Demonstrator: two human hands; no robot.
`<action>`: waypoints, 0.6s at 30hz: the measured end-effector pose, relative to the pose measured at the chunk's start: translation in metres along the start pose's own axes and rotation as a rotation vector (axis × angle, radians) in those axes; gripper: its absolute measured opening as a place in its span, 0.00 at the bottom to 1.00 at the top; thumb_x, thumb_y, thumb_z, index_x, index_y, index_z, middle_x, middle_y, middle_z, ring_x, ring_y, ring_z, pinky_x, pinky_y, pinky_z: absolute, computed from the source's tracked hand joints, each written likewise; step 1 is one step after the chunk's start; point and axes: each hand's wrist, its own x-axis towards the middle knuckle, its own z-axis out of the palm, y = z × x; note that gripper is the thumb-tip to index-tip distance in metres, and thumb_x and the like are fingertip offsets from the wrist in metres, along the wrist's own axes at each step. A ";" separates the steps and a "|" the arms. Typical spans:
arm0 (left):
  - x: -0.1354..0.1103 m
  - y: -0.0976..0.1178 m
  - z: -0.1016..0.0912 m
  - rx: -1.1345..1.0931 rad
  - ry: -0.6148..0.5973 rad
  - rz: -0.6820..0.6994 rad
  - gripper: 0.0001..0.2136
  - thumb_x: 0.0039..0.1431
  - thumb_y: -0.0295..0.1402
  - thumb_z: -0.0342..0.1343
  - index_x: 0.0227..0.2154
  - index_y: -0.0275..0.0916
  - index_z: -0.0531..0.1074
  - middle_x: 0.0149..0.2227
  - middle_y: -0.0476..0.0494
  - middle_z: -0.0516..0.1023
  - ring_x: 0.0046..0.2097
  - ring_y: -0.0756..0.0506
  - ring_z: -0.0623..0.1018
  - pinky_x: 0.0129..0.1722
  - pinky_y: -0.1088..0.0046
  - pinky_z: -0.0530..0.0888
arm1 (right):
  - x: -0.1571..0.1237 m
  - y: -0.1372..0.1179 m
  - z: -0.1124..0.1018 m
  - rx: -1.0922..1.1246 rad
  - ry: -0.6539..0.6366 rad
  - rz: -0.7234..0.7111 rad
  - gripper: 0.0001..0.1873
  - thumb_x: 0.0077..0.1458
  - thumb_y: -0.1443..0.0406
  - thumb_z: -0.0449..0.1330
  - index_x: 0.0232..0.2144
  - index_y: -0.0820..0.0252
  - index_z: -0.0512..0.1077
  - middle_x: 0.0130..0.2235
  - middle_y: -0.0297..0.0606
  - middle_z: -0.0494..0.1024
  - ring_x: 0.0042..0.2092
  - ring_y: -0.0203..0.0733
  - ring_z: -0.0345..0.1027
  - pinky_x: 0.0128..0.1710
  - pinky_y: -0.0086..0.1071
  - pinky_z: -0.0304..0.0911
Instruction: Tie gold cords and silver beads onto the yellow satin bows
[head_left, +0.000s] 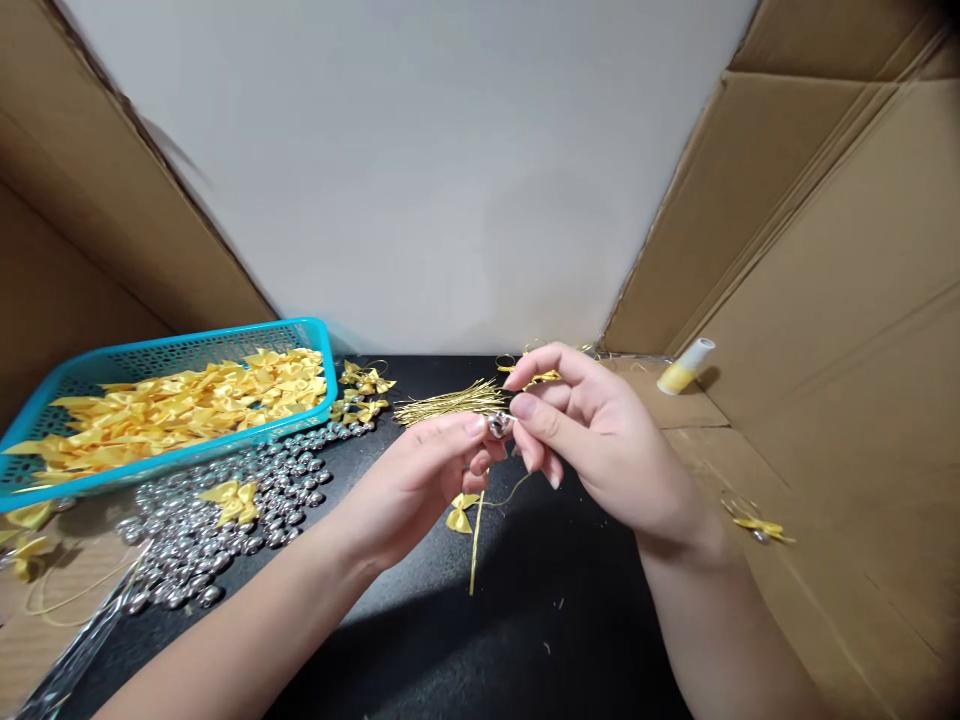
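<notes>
Between the thumb and fingers of my left hand [431, 455] is a small silver jingle bell [498, 426], held up above the table. My right hand [589, 430] is closed at the bell's right side, its thumb and a finger pinching what looks like the end of a gold cord, mostly hidden; its index finger is raised. A length of gold cord [475, 550] hangs down below the bell. Under my hands a yellow ribbon bow [461, 513] lies on the black table, with a thin thread curving off to the right.
At left stands a blue basket [328, 370] of yellow bows, beside many loose silver bells [247, 520]. Gold cords [450, 402] lie in a bundle behind my hands. A white-and-yellow spool [685, 366] stands at right, near a finished-looking bow with bell [759, 528]. Cardboard walls [840, 300] flank the table.
</notes>
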 end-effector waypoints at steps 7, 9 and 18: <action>-0.015 0.008 0.014 0.023 0.007 0.009 0.19 0.53 0.48 0.61 0.22 0.35 0.73 0.25 0.47 0.64 0.33 0.47 0.64 0.34 0.72 0.63 | -0.015 -0.015 0.006 0.064 -0.013 -0.020 0.02 0.61 0.65 0.58 0.35 0.55 0.66 0.19 0.24 0.68 0.20 0.26 0.59 0.20 0.18 0.59; -0.019 0.009 0.015 0.034 -0.004 0.012 0.20 0.53 0.49 0.61 0.20 0.35 0.72 0.26 0.46 0.67 0.35 0.46 0.65 0.36 0.72 0.63 | -0.018 -0.017 0.007 0.067 -0.021 -0.011 0.02 0.62 0.65 0.58 0.36 0.55 0.67 0.19 0.25 0.68 0.20 0.26 0.59 0.20 0.19 0.59; -0.026 0.012 0.019 0.070 0.023 0.002 0.20 0.49 0.50 0.62 0.17 0.36 0.71 0.29 0.42 0.73 0.37 0.43 0.69 0.38 0.69 0.66 | -0.024 -0.019 0.011 0.029 0.017 -0.014 0.03 0.60 0.63 0.60 0.35 0.53 0.68 0.19 0.25 0.69 0.18 0.29 0.59 0.18 0.23 0.59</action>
